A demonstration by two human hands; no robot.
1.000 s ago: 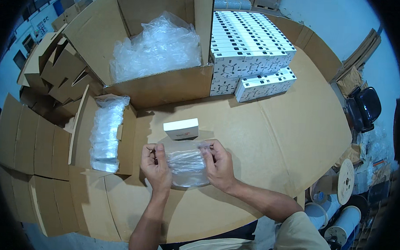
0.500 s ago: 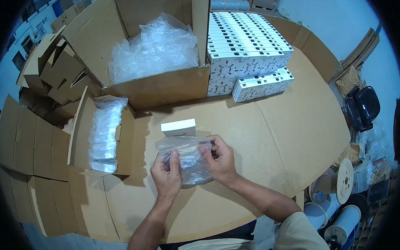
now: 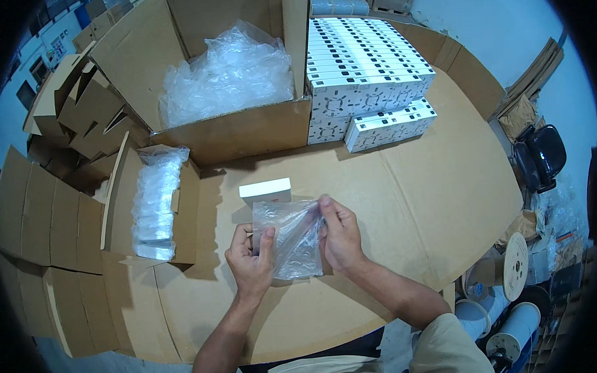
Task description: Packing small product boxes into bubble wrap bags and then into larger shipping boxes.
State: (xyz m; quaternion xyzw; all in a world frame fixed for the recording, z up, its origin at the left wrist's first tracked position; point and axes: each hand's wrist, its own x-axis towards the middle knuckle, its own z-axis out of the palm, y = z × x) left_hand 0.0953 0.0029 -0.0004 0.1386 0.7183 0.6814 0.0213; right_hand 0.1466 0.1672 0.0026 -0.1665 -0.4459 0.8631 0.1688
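A clear plastic bag point(image 3: 287, 248) is stretched between my two hands above the cardboard-covered table. My left hand point(image 3: 250, 254) grips its left edge, thumb on top. At its upper right corner, my right hand point(image 3: 341, 233) pinches the plastic between thumb and fingers. Just beyond the bag lies a small white box point(image 3: 265, 189), its near part partly covered by the plastic. The bag looks flat, with nothing visible inside.
An open cardboard box point(image 3: 192, 216) at left holds a row of plastic-wrapped items point(image 3: 158, 204). Behind it, a large carton point(image 3: 248, 133) contains loose clear bags point(image 3: 230, 72). Stacked white patterned boxes point(image 3: 368, 74) stand at the back right. Cable spools point(image 3: 514, 265) sit off the table's right side.
My right hand has shifted slightly right and up to the bag's corner, pulling the plastic taut. The bag has spread out more and moved a little right.
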